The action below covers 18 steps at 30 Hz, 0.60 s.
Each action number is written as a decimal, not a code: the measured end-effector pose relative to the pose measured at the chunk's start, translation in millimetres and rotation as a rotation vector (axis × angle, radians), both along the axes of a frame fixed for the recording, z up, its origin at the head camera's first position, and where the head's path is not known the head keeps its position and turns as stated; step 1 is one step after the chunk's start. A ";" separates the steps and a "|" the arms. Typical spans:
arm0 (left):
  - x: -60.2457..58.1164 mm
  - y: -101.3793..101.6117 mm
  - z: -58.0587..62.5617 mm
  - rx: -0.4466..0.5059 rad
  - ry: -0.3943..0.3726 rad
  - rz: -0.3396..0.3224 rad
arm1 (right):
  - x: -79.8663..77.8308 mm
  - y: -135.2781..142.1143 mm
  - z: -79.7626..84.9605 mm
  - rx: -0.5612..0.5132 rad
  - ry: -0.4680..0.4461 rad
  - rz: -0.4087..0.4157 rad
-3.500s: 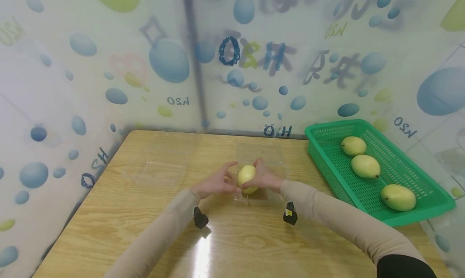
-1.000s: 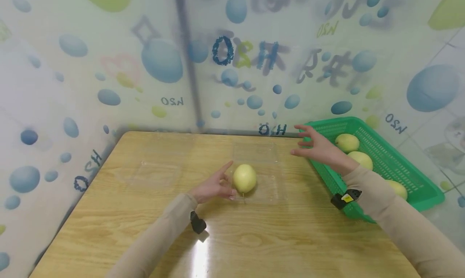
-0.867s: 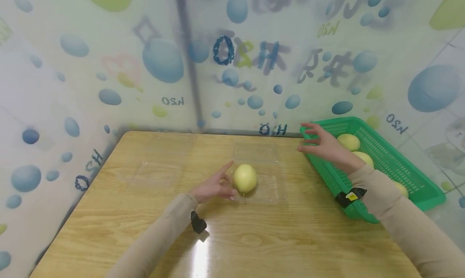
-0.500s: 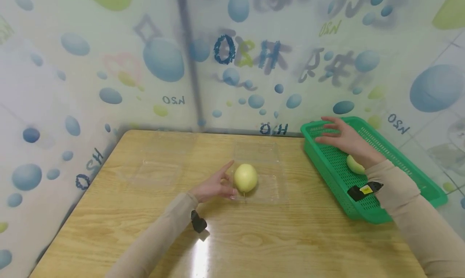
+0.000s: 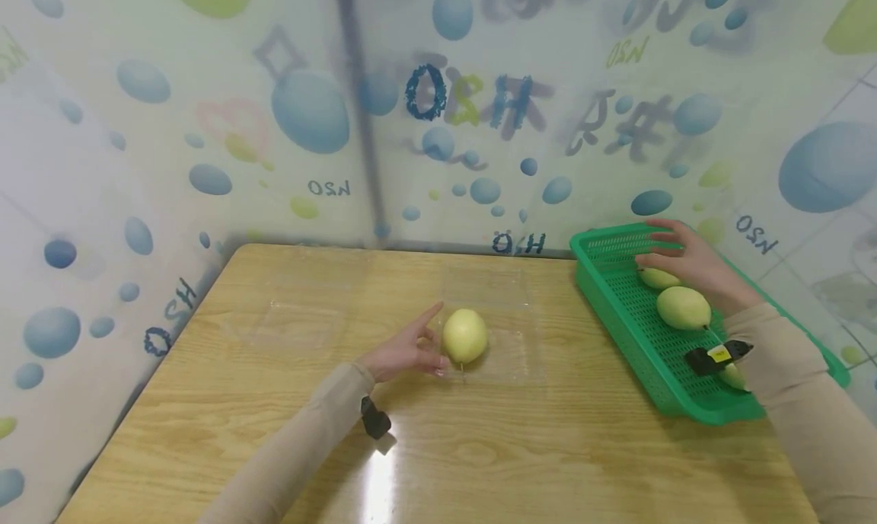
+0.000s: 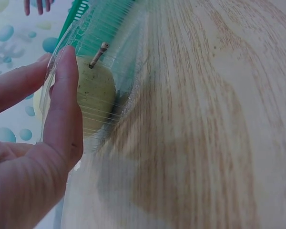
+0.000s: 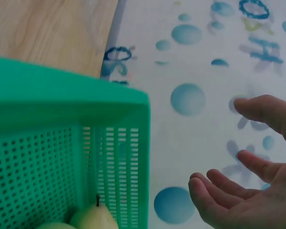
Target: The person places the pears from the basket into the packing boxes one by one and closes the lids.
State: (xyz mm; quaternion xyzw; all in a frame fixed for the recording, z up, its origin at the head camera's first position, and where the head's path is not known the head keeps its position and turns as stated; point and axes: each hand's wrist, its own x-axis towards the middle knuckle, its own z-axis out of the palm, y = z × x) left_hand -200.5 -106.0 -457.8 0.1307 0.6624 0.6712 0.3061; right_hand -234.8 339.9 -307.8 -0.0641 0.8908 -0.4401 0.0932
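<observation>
A yellow-green pear [image 5: 465, 336] sits in the left part of a clear plastic clamshell box [image 5: 514, 356], its stem toward the front. My left hand [image 5: 404, 353] is at the box's left side. In the left wrist view, thumb and finger [image 6: 64, 95] pinch the box's rim, with the pear [image 6: 97, 90] behind the clear wall. My right hand [image 5: 695, 265] hovers over the green basket [image 5: 620, 349], fingers spread and holding nothing. Beneath it lie several pears, the middle pear [image 5: 684, 308] most visible; the hand and wrist partly cover others.
Another clear plastic box [image 5: 294, 326] lies with its lid laid back on the left of the wooden table [image 5: 438, 448]. A patterned wall [image 5: 274, 128] stands right behind the table. The basket's rim [image 7: 66, 86] rises beside my right hand.
My right hand left the pear in the box and moved right to above the basket, shifting further right over the last second. My left hand stays at the box.
</observation>
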 end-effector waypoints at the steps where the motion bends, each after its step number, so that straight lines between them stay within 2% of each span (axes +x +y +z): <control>1: 0.2 0.0 0.1 0.000 0.002 0.000 | -1.0 3.5 -1.6 0.011 0.005 -0.007; 9: 0.8 1.1 0.1 0.017 0.010 -0.002 | -7.7 30.5 -15.1 0.119 0.053 0.015; 13: 0.8 1.2 -0.6 0.032 0.009 -0.007 | -9.5 46.1 -25.2 0.163 -0.011 0.039; 18: 0.6 0.3 -2.1 0.043 0.002 -0.008 | -10.8 63.7 -40.1 0.165 -0.110 0.036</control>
